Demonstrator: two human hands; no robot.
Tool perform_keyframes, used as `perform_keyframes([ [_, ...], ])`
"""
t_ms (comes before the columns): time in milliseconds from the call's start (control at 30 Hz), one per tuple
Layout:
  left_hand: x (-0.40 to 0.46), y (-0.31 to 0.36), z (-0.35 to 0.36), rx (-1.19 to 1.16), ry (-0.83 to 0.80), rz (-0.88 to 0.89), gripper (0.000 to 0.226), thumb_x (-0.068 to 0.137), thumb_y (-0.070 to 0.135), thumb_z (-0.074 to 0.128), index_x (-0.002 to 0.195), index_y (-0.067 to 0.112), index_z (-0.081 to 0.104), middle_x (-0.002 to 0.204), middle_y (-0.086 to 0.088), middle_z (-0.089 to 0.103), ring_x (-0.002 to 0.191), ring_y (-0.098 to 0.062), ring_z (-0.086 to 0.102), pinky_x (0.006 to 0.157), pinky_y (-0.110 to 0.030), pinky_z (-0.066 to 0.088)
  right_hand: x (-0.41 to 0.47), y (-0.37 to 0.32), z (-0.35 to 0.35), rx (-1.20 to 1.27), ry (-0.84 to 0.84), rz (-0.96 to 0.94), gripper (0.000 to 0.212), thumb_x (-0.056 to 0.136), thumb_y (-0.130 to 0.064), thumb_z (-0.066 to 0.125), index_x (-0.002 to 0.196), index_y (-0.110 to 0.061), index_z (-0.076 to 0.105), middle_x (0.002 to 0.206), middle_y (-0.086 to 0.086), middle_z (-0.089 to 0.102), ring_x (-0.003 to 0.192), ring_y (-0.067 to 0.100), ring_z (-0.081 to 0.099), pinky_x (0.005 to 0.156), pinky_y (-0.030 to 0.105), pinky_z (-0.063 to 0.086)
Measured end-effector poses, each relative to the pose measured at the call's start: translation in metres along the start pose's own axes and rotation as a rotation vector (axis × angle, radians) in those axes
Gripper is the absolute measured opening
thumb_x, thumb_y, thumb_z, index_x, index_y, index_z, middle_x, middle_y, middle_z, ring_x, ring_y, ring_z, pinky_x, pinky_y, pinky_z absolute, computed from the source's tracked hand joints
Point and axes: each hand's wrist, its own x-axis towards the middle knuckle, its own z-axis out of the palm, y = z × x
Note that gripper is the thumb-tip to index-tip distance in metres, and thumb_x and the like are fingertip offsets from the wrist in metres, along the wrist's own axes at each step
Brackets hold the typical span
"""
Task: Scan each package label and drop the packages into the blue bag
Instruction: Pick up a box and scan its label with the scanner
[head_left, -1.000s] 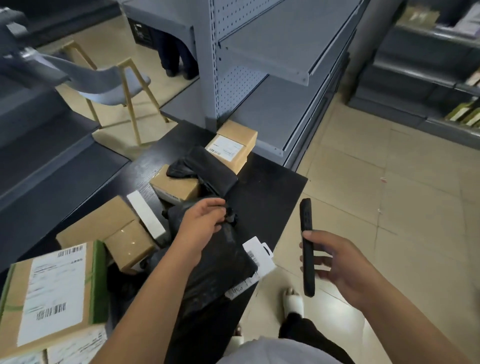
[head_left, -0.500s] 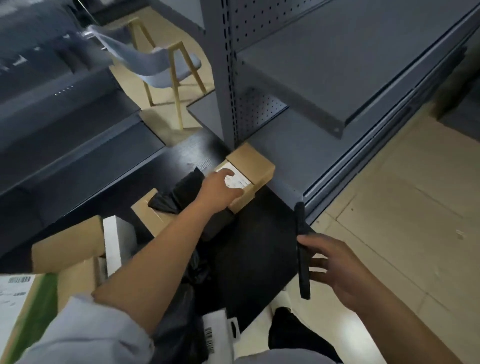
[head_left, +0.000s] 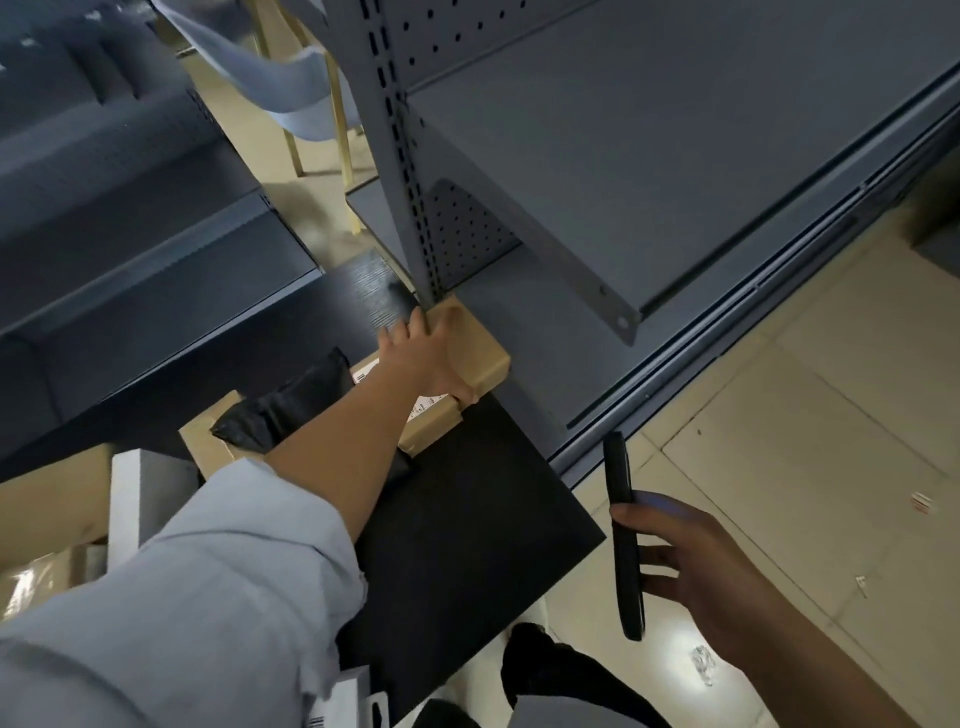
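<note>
Gripping the brown cardboard box (head_left: 467, 358) at the desk's (head_left: 467, 519) 12 o'clock corner, the left hand (head_left: 431, 353) curls over its top, thumb on the near side, against the grey shelving upright (head_left: 400, 156). Its white label (head_left: 423, 405) is mostly hidden by the forearm. At 4 o'clock the right hand (head_left: 696, 566) holds one dark phone (head_left: 623, 535), edge-on. One black poly mailer (head_left: 291, 405) lies at 9 o'clock over another box (head_left: 208, 441), part-covered.

Grey metal shelving unit (head_left: 649, 156) far right w/ perforated back panel. Black desk (head_left: 467, 519) center. Grey chair (head_left: 291, 98) w/ wooden legs far left. Beige tile floor (head_left: 805, 441) right. Dark shelving (head_left: 130, 218) left.
</note>
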Motion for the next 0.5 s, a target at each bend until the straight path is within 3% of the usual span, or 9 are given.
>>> perform_keyframes([
  [100, 0.002, 0.002, -0.002, 0.007, 0.031, 0.005, 0.134, 0.059, 0.068, 0.081, 0.161, 0.029, 0.003, 0.16, -0.02, 0.018, 0.145, -0.045, 0.022, 0.12, -0.055, 0.016, 0.001, 0.003, -0.006, 0.0, 0.015, 0.001, 0.088, 0.049, -0.043, 0.083, 0.129, -0.01, 0.065, 0.105, 0.008, 0.065, 0.097, 0.032, 0.063, 0.07, 0.035, 0.053],
  [200, 0.0, 0.002, -0.006, -0.043, 0.119, 0.048, 0.129, 0.058, 0.063, 0.081, 0.159, 0.038, 0.005, 0.154, -0.018, 0.026, 0.14, -0.044, 0.026, 0.117, -0.055, 0.021, -0.001, 0.003, -0.009, 0.018, 0.019, -0.012, 0.074, 0.059, -0.038, 0.077, 0.126, -0.008, 0.066, 0.099, 0.007, 0.064, 0.093, 0.032, 0.062, 0.07, 0.035, 0.052],
  [367, -0.023, -0.005, -0.017, -0.141, 0.187, 0.045, 0.122, 0.063, 0.067, 0.08, 0.158, 0.035, 0.011, 0.161, -0.017, 0.018, 0.145, -0.045, 0.019, 0.118, -0.057, 0.019, -0.009, -0.001, -0.004, 0.013, 0.0, -0.05, 0.055, 0.068, -0.028, 0.085, 0.118, -0.011, 0.07, 0.102, 0.009, 0.064, 0.094, 0.031, 0.062, 0.069, 0.035, 0.052],
  [500, -0.069, -0.016, -0.022, -0.513, 0.279, 0.005, 0.114, 0.063, 0.06, 0.084, 0.151, 0.049, 0.013, 0.162, -0.006, 0.014, 0.146, -0.04, 0.017, 0.115, -0.059, 0.02, -0.017, -0.005, 0.011, 0.047, 0.007, -0.072, 0.03, 0.086, -0.023, 0.072, 0.115, -0.011, 0.071, 0.098, 0.01, 0.066, 0.093, 0.031, 0.062, 0.068, 0.035, 0.051],
])
